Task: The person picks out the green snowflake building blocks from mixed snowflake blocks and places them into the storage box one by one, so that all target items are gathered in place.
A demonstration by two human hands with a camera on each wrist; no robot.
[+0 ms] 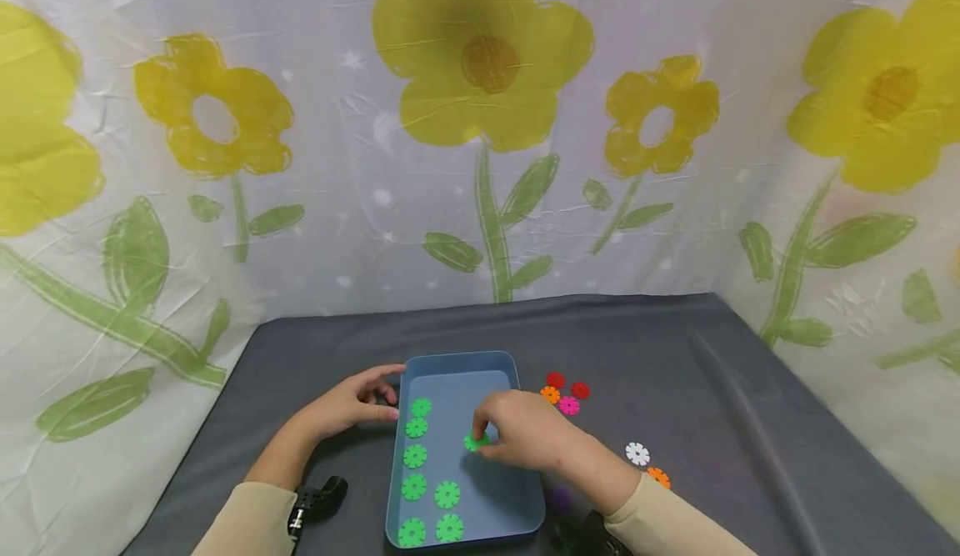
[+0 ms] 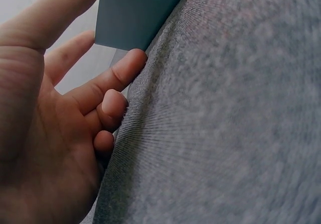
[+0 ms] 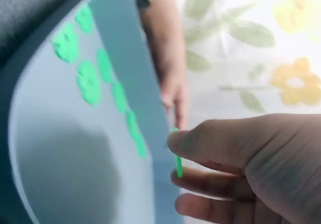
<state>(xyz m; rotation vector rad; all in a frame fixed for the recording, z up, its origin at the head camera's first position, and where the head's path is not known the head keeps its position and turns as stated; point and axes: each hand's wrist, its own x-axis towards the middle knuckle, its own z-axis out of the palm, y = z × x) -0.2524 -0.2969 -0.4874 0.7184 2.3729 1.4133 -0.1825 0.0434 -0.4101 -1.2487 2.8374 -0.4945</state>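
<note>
My right hand (image 1: 525, 433) pinches a green notched plastic disc (image 1: 476, 443) over the middle of the blue tray (image 1: 498, 502). In the right wrist view the disc (image 3: 179, 166) is edge-on between thumb and fingers. Several matching green discs (image 1: 414, 487) lie in the tray, in a column along its left wall, with two more beside the column's near end. My left hand (image 1: 352, 404) is at the tray's left side, thumb and forefinger against the outer wall. Seen from the left wrist, the smaller fingers (image 2: 114, 103) bend loosely by the grey cloth.
Right of the tray lie red (image 1: 581, 390), orange (image 1: 551, 394) and pink discs (image 1: 569, 406). Nearer, a white disc (image 1: 637, 454) and another orange one (image 1: 658, 478) lie beside my right forearm. Dark grey cloth (image 1: 675, 364) covers the table; a flowered curtain (image 1: 337, 164) hangs behind.
</note>
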